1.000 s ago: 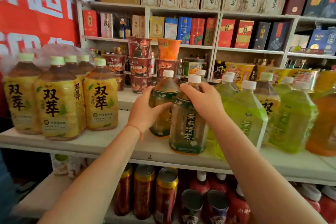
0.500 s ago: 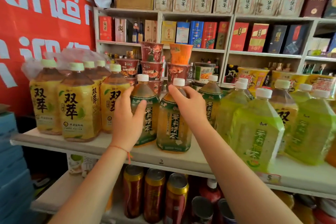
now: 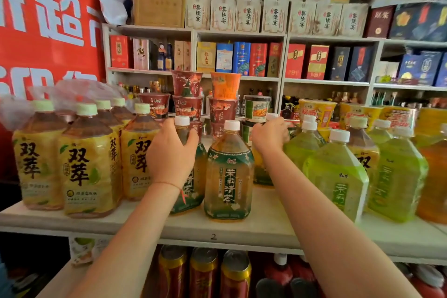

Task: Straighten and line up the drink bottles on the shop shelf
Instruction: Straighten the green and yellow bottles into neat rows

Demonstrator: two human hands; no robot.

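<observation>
These big, full, amber jasmine-tea plastic bottles (image 3: 228,176) on the white shelf (image 3: 242,227) look heavy, with slick, squashy sides, so I'd take them at the shoulder. Left hand (image 3: 169,159) grips one's shoulder (image 3: 191,176); right hand (image 3: 269,136) curls on a farther bottle (image 3: 262,172).

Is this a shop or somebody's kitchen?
Most likely a small shop. Rows of matching tea bottles fill a numbered shelf, stacked noodle cups stand behind, and boxed goods line the wall shelves.
</observation>
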